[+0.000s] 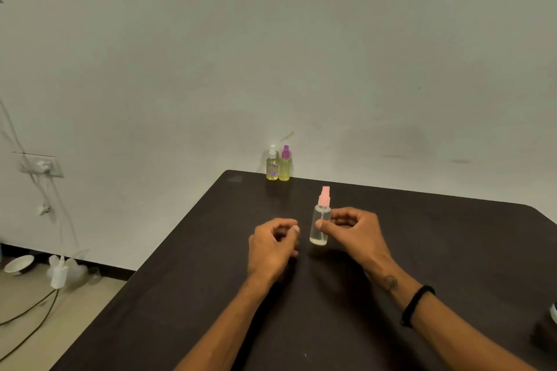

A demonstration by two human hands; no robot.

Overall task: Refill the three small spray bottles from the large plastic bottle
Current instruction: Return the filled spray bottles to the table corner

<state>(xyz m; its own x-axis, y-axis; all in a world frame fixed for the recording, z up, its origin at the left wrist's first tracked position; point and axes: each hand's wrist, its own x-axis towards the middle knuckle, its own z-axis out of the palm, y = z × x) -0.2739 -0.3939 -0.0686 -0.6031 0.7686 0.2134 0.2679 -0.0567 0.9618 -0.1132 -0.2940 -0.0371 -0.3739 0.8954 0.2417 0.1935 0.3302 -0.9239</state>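
The pink-capped spray bottle (320, 224) stands mid-bench, nearly empty, so I judge it light, tippy and slick; best gripped round the body. My right hand (351, 232) pinches its side; my left hand (272, 245) curls beside it, holding nothing. Two filled bottles (278, 164) stand at the bench (452, 250) far edge; room lies all around.

A plain room in a home is serving as workspace. A scuffed bare wall (271, 39) is backing a dark table (422, 250); a bowl (19, 263) and cables (27, 313) are lying on the floor (a wall socket (42, 165) is hanging loose).
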